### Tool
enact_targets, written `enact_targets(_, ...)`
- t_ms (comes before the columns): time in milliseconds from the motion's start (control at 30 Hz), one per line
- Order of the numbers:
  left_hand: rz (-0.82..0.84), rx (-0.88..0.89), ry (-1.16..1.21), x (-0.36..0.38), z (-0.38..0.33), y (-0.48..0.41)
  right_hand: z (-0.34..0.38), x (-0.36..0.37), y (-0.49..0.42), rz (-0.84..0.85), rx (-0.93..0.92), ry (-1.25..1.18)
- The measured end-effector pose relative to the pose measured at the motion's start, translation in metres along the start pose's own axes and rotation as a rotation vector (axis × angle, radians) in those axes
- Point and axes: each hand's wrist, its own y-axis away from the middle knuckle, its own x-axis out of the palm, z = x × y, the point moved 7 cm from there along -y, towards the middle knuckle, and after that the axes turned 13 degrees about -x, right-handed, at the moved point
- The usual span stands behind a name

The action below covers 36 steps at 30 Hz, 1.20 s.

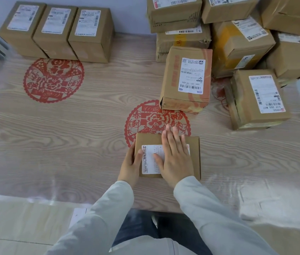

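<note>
Right hand [175,159] lies flat on the small carton [194,153] at 6 o'clock on the table [72,144]; left hand [130,166] clasps its 9 o'clock edge. Probably light, stiff cardboard: take opposite sides.

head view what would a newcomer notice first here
The small box at the table's near side, with the right hand pressed flat on its white label and the left hand holding its left side. Next, the red paper-cut rounds on the wood-grain table, and the jumbled pile of parcels at far right.
</note>
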Motion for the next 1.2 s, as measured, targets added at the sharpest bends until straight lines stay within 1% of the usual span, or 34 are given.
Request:
enact_targets(200,0.013,0.024,0.031,0.001,0.000,0.000,0.001,-0.002,0.001,-0.043,-0.014,0.012)
enact_targets(467,-0.008,0.016,0.047,0.001,0.000,0.000,0.001,-0.003,0.001,-0.054,-0.003,-0.020)
enact_targets(567,0.014,0.026,0.037,0.001,-0.004,0.002,0.000,-0.005,0.001,-0.065,-0.007,-0.051)
enact_targets(633,0.036,0.040,0.029,0.000,-0.008,0.004,-0.003,-0.012,0.005,-0.137,0.010,-0.131)
enact_targets(667,0.039,0.055,0.021,-0.002,-0.011,0.004,-0.007,-0.019,0.010,-0.199,0.043,-0.211)
enact_targets(733,0.019,0.099,0.021,-0.008,-0.020,0.004,-0.013,-0.038,0.029,-0.372,0.126,-0.385)
enact_targets(800,-0.005,0.139,0.037,-0.015,-0.030,0.002,-0.016,-0.056,0.054,-0.523,0.233,-0.530)
enact_targets(867,-0.020,0.175,0.010,-0.020,-0.041,-0.004,-0.014,-0.059,0.080,-0.561,0.397,-0.727)
enact_targets(933,-0.001,0.210,-0.074,-0.022,-0.052,-0.013,-0.009,-0.043,0.106,-0.494,0.608,-0.963)
enact_targets(1000,0.033,0.221,-0.168,-0.019,-0.060,-0.021,0.001,-0.020,0.126,-0.356,0.759,-1.150)
enact_targets(1100,0.076,0.215,-0.264,-0.010,-0.067,-0.028,0.017,0.000,0.135,-0.193,0.832,-1.311)
enact_targets(1200,0.103,0.211,-0.315,-0.005,-0.066,-0.032,0.028,0.005,0.126,-0.139,0.887,-1.458)
